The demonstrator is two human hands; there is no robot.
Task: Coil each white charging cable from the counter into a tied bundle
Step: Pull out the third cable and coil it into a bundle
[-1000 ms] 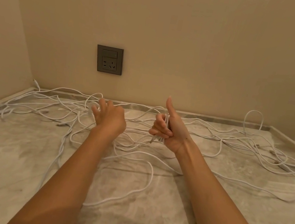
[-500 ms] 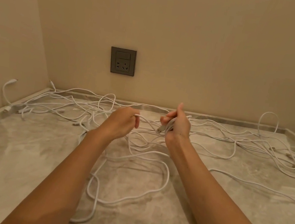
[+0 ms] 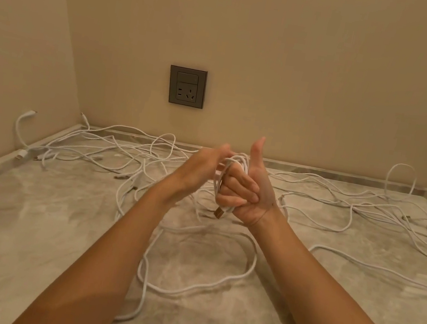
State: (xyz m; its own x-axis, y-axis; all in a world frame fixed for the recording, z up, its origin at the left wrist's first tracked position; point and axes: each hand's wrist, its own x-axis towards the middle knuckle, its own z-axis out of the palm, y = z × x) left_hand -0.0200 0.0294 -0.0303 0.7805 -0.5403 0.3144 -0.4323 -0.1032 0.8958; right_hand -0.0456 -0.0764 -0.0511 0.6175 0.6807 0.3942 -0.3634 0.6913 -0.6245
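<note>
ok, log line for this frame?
phase: coiling cable | right hand: grips coil, thumb up | left hand: at coil, blurred | loose cables: on counter

A dark grey socket (image 3: 186,86) sits on the beige back wall (image 3: 321,66) — a side wall (image 3: 14,43) joins at left.

Marble counter (image 3: 26,229): loose white cables (image 3: 112,150) sprawled across, USB plug (image 3: 20,155) left edge.

No legible text, label, brand, number or sign anywhere, not even on the grey wall socket (image 3: 186,86)
</note>
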